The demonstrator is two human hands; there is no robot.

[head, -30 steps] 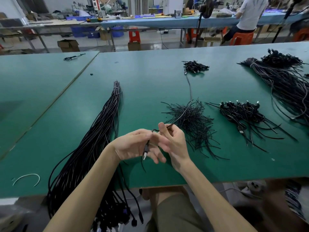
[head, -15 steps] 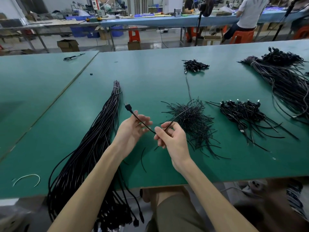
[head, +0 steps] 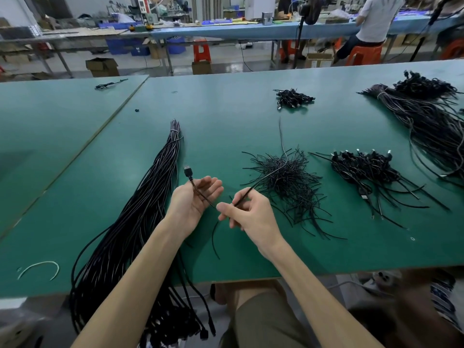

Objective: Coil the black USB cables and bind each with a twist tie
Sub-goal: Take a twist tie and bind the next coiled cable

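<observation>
Flat green work table [head: 226, 126], bearing a long bundle of loose black USB cables [head: 140, 217] at left and a heap of short black twist ties [head: 288, 182] at centre; left hand [head: 193, 199] flat, palm up; right hand [head: 248, 214] pinching a single thin black USB cable [head: 188, 171] that lies across the left palm and trails over the heap.

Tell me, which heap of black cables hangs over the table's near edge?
The long bundle left of the left hand; no other heap reaches that edge.
</observation>
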